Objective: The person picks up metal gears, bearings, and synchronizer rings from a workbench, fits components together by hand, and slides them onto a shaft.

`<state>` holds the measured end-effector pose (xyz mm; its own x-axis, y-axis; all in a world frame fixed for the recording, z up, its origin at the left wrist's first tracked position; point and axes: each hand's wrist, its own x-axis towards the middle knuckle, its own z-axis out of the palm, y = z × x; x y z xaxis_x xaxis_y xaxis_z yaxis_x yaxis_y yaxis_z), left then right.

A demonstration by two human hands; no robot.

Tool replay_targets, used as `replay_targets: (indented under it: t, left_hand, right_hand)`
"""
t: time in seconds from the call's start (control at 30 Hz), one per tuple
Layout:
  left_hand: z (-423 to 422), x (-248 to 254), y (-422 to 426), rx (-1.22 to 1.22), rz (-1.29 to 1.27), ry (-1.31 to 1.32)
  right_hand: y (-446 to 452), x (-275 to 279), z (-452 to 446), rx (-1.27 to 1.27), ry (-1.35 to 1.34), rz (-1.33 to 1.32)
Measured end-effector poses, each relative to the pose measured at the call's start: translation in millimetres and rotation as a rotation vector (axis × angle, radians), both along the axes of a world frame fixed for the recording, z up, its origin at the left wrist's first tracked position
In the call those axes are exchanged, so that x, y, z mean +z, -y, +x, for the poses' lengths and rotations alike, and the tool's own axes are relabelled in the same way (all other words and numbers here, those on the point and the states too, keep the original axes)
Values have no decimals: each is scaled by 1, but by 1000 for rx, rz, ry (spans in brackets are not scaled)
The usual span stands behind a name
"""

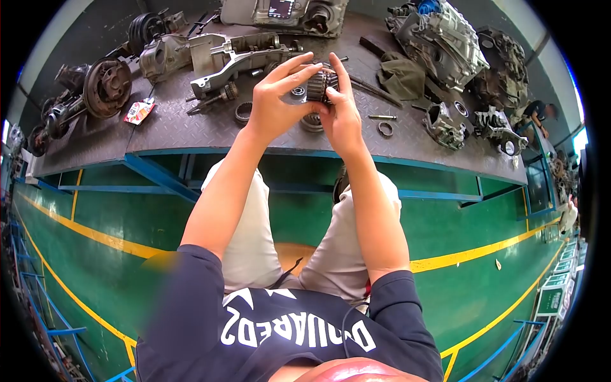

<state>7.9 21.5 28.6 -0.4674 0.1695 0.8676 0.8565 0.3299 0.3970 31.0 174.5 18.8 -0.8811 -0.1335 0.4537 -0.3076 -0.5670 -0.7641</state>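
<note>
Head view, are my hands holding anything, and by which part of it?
A toothed metal gear piece, held by its outer sides between the left hand and the right hand; exact contacts are unclear.

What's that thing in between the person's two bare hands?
A dark grey, ridged metal gear is there, between the bare left hand and the bare right hand. It shows in the head view.

gear [320, 86] partly hidden by my hands [275, 102] | housing [254, 17] cut off at top | packet [138, 113] lettering too small
</note>
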Motion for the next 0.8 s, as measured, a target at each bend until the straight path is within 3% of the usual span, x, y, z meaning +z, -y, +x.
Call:
replay_targets:
  t: [0.13,0.3,0.53,0.7,0.8]
  left_hand:
    - [-3,-1,6,13,-64,-124]
    - [2,-2,2,-1,-29,-58]
    - [0,-2,12,-38,-34,-21]
    - [-2,-4,13,-94,76,70]
    - [3,0,10,-198,252,248]
  right_hand:
    - [-1,1,2,11,-9,41]
    - [-3,-2,1,-3,11,77]
    - [-7,-1,4,-118,-82,331]
    - [-12,-2,-1,-163,-126,388]
    - [-12,-2,-4,-154,-64,286]
